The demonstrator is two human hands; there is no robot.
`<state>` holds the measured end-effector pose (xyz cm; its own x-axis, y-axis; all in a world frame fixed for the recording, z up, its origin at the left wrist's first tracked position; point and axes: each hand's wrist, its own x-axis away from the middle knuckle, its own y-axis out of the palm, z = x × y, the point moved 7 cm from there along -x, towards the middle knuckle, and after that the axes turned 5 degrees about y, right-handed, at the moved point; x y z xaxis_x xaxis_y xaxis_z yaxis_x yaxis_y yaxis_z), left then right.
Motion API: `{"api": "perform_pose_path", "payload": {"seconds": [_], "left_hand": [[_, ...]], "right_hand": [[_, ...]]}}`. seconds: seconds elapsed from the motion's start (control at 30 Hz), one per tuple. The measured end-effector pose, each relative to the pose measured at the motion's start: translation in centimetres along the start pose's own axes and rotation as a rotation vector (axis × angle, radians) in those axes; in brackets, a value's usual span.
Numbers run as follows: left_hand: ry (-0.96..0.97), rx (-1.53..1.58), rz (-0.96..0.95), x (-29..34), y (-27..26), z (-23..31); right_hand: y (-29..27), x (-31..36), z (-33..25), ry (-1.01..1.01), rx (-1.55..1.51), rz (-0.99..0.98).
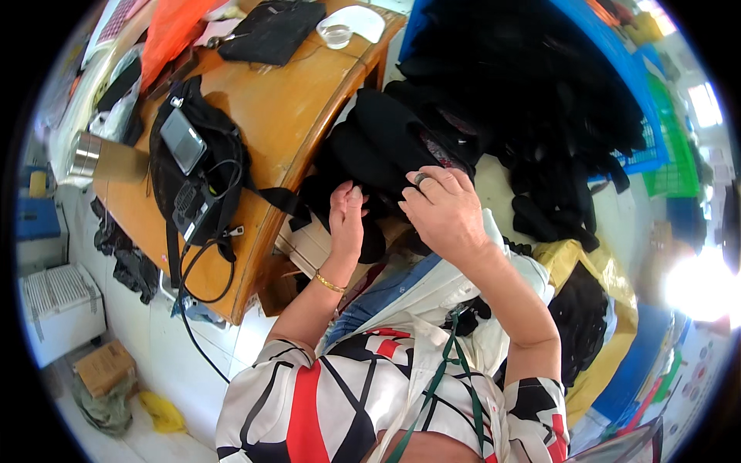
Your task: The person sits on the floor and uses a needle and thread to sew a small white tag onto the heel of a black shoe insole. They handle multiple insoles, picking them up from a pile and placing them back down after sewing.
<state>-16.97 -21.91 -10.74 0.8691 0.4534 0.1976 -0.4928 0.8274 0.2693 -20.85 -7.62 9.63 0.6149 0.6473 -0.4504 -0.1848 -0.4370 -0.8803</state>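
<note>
My right hand (448, 210) bends its fingers down over a black cloth piece (386, 224) in front of my body, a ring on one finger. To the left, my left hand (347, 216) has its thumb and fingers pinched together at the same dark cloth. Much of that piece merges with the black items around it, so its exact shape is hard to make out. Just beyond both hands lies a pile of rounded black cloth items (378, 135). One of them shows a reddish patterned patch (440, 150).
A wooden table (285, 100) stands at left, carrying a black bag (202, 147) with a phone-like device (183, 140) and a cable. A blue crate (644, 147) of black items is at far right. A yellow sack (617, 301) sits right of me; a steel flask (96, 157) stands left.
</note>
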Motion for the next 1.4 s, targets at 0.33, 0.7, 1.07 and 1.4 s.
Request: {"api": "perform_pose_path", "payload": {"seconds": [0.33,0.7,1.07,1.4], "left_hand": [[0.004,-0.056,0.081,0.7,0.1,0.5],[0.078,-0.112,-0.384,9.7,6.1,-0.4],[0.119,-0.442,-0.769,9.2,10.7,-3.6],[-0.648,-0.278,-0.698,8.7,3.4,-11.4]], "right_hand": [[-8.9,11.7,5.8,0.552,-0.241,0.048],[-24.8,18.5,-8.5,0.025,-1.552,0.124],[-17.7,39.1,-0.1,1.319,-1.096,0.653],[-10.2,47.8,6.1,1.645,-0.882,0.648]]}}
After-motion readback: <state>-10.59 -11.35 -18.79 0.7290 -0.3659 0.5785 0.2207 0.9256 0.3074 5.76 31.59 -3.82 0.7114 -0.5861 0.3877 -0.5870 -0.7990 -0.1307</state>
